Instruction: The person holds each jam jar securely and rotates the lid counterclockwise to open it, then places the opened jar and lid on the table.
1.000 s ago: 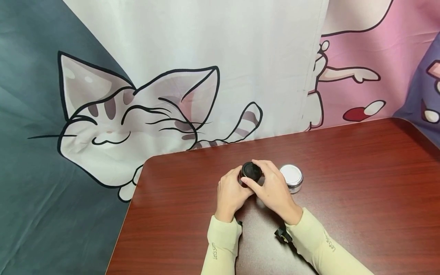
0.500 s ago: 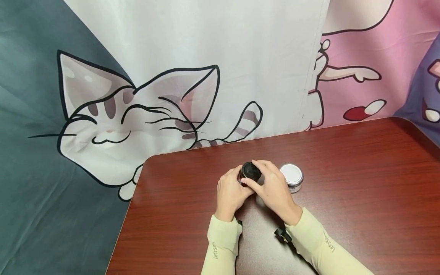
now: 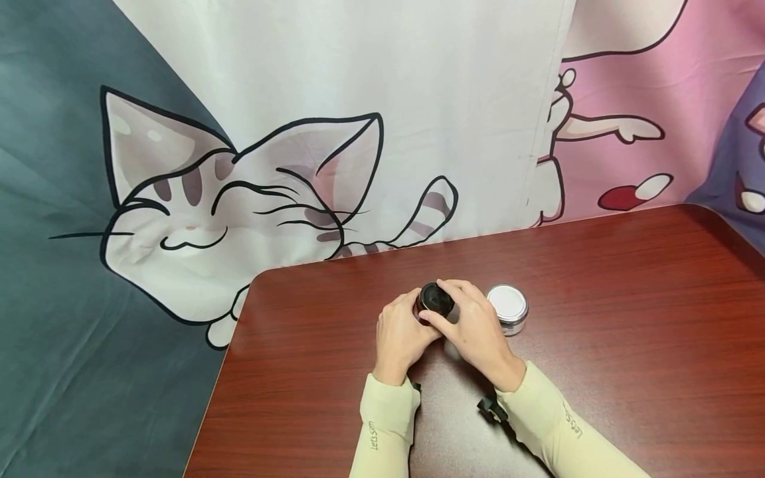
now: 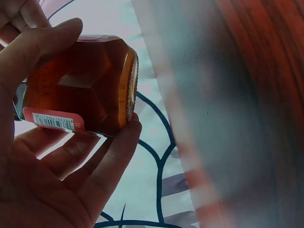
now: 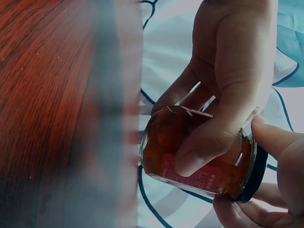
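Note:
My left hand (image 3: 402,337) wraps round the body of a glass jar (image 4: 78,88) filled with something amber-brown. In the left wrist view the thumb lies along one side and the fingers spread under the other. A red label (image 4: 54,119) with a barcode shows on the glass. On the jar sits a black screw lid (image 3: 437,299), which my right hand (image 3: 479,330) grips by the edge between thumb and fingers. The right wrist view shows the jar lying sideways in that picture, with the lid (image 5: 255,175) at the right fingertips. Between jar and tabletop, a gap shows in both wrist views.
A low, clear-sided jar with a white lid (image 3: 507,304) stands just right of my right hand. The reddish-brown wooden table (image 3: 627,332) ends at the back against a curtain (image 3: 490,99) printed with cartoon cats.
Both hands keep their hold on the jar and lid. Only a very slight shift of the lid and right fingertips shows.

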Tool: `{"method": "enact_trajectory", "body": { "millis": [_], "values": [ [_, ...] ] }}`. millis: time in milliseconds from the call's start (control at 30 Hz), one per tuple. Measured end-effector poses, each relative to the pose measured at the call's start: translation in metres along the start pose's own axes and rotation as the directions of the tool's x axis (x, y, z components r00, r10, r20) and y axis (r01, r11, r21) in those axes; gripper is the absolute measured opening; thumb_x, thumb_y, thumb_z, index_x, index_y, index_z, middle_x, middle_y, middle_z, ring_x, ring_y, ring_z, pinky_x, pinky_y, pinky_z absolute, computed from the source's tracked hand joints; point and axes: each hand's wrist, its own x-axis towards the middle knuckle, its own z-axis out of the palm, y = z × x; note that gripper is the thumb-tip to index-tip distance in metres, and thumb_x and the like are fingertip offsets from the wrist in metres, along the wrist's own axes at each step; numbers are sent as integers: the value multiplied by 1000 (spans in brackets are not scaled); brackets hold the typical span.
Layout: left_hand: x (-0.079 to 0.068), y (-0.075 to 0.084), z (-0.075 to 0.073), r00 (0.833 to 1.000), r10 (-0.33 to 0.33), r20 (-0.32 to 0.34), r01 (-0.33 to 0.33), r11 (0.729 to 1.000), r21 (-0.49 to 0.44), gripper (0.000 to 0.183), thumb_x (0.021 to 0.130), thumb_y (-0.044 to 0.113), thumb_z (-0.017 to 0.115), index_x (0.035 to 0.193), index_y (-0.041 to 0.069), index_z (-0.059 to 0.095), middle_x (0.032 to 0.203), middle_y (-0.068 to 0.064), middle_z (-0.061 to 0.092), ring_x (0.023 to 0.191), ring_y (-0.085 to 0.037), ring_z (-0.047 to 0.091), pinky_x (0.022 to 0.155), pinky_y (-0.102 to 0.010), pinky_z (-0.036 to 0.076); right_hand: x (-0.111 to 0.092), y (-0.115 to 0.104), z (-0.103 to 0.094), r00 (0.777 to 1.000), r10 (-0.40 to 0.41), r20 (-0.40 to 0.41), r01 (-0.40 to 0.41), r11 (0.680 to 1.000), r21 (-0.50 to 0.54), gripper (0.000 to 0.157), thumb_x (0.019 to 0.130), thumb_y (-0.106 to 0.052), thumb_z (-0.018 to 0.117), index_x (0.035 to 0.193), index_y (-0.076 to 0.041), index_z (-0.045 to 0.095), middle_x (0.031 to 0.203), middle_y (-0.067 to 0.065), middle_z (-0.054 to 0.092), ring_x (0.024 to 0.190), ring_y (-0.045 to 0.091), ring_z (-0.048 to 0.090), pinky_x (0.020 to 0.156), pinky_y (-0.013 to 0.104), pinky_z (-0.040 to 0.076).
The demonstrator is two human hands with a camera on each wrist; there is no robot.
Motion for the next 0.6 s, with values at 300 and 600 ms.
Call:
{"method": "enact_trajectory", "body": {
  "millis": [300,600],
  "values": [
    [0,1,-1,1000,13,-3,-13,1000,4,42,69,37,86,102,15,74,86,0,71,80,-24,71,70,-41,56,0,-1,-1,1000,0,14,0,1000,7,61,76,-31,88,122,4,68,115,15,68,109,32,64,92,48,50],
    [0,0,-1,1000,19,-10,-19,1000,-4,37,67,38,85,96,18,72,77,3,70,73,-22,70,64,-39,55,2,0,-4,999,-18,42,17,1000,14,58,78,-30,87,121,4,68,116,15,68,110,31,64,94,47,49]
  ]
}}
